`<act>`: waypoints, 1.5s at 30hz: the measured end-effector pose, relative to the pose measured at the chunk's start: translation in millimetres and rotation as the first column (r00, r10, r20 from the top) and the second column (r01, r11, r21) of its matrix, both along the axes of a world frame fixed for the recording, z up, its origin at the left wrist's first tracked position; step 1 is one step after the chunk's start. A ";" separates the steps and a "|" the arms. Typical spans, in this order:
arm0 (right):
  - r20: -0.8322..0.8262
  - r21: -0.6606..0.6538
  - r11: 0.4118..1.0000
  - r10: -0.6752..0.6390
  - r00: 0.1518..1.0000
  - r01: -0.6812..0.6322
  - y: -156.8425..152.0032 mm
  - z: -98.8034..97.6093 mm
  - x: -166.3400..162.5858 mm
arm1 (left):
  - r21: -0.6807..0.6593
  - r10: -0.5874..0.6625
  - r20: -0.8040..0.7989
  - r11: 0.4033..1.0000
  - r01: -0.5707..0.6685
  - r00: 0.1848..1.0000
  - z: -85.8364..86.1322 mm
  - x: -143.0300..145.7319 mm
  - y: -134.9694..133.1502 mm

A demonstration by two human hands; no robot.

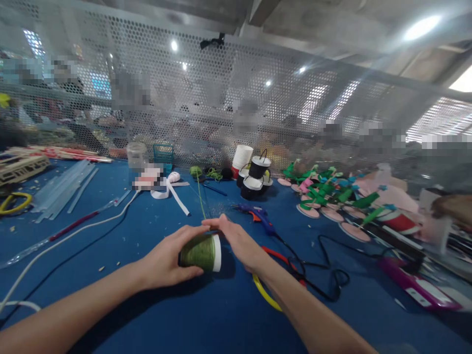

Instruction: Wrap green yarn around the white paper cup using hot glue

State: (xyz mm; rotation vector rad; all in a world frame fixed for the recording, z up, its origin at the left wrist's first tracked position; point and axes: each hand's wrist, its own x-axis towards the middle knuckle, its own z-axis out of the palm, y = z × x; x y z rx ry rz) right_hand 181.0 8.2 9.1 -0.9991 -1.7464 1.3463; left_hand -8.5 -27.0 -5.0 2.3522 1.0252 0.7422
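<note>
My left hand [167, 258] is wrapped round a paper cup [202, 252] that lies on its side, covered in wound green cord with a white rim showing at the right. My right hand [236, 238] pinches the green cord [201, 201] at the cup's top edge. The cord runs away across the blue table [147, 314] to a green cord ball [195, 171] at the back. Both hands hover just above the tabletop.
A blue glue gun [260, 215] with a black cable [324, 275] lies right of my hands, a yellow loop [263, 292] under my right forearm. Black-wrapped cups [254, 179], white cups, finished pink-and-green pieces [324, 199], clear glue sticks [66, 187] and a perforated screen stand behind.
</note>
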 end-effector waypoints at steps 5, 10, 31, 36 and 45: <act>-0.014 -0.013 0.993 0.113 0.993 -0.113 5.6 16.5 -12.1 | 0.042 -0.017 -0.013 0.999 0.017 1.000 -0.5 1.2 1.6; 0.268 0.135 0.982 0.094 0.959 -0.134 17.1 27.7 -17.8 | 0.024 0.040 -0.030 0.999 -0.039 0.999 6.0 3.9 -1.1; 0.730 0.307 0.841 -0.509 0.456 0.446 63.2 -1.8 81.0 | 0.046 0.123 -0.065 0.992 -0.120 0.990 7.8 -0.8 -0.4; 0.518 0.248 0.869 -0.492 0.700 0.428 34.6 26.1 78.6 | 0.118 0.093 -0.100 0.990 -0.081 0.991 3.0 -5.2 2.8; 0.211 -0.004 0.997 -0.074 0.975 0.076 -13.2 35.4 55.5 | 0.176 0.079 -0.150 0.983 -0.052 0.986 -0.4 -12.9 5.2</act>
